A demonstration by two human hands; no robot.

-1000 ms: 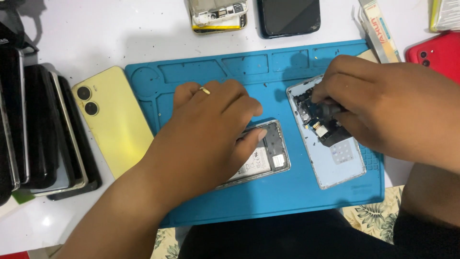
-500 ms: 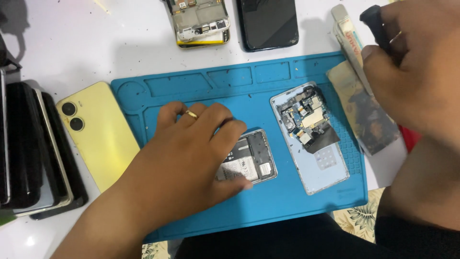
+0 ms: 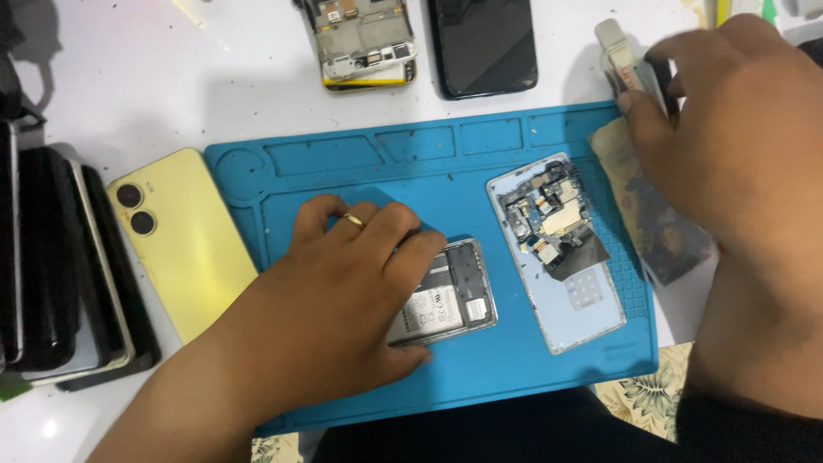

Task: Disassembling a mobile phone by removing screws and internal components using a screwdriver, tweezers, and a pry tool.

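Opened phone, back off, battery and silver frame showing, lying on blue mat, pinned flat under spread left hand. Right hand pinching grey tool above bench.

Two opened phones lie on the mat.

Matt blue rubbery mat, glossy yellow plastic phone back, smooth white tabletop

A dark rectangular phone screen is seen at top centre; a white battery label is shown in the opened phone.
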